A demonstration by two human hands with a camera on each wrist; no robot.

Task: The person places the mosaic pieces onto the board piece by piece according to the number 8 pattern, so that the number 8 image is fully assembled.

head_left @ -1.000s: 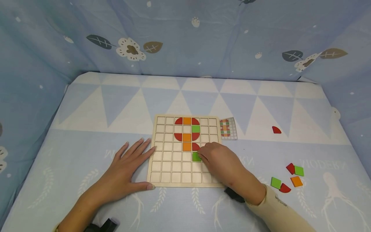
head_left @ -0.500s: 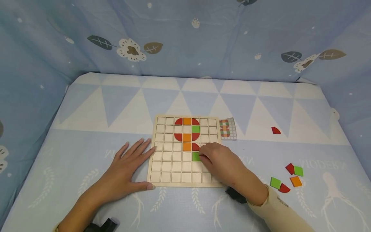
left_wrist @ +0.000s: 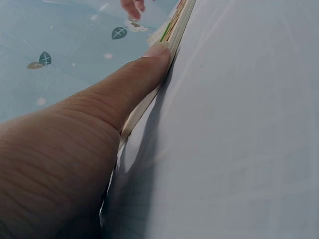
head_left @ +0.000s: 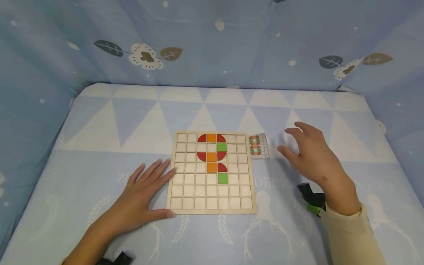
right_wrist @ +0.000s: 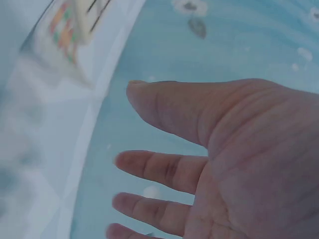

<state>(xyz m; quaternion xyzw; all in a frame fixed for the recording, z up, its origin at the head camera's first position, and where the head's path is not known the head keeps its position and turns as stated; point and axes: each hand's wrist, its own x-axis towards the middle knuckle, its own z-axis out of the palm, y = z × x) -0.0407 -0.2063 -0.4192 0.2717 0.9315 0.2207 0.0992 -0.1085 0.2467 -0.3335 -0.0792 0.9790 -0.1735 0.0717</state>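
A wooden grid board (head_left: 192, 191) lies in the middle of the blue mat. On it red, orange and green tiles form a pattern, the lowest of them a green square (head_left: 223, 179). My left hand (head_left: 149, 187) rests flat on the mat, its fingertips against the board's left edge and its thumb (left_wrist: 144, 64) at the board's (left_wrist: 172, 30) near left corner. My right hand (head_left: 304, 151) hovers above the mat to the right of the board, fingers spread, holding nothing. In the right wrist view the right hand (right_wrist: 164, 169) shows an empty palm.
A small pattern card (head_left: 259, 146) lies just beyond the board's far right corner, blurred in the right wrist view (right_wrist: 62, 27). Blue printed cloth walls (head_left: 212, 44) close in the mat on three sides. My right hand and sleeve (head_left: 351, 235) hide the mat behind them.
My right hand has let go of the green square on the board, lifted and swung right past the pattern card. The left hand has stayed put.
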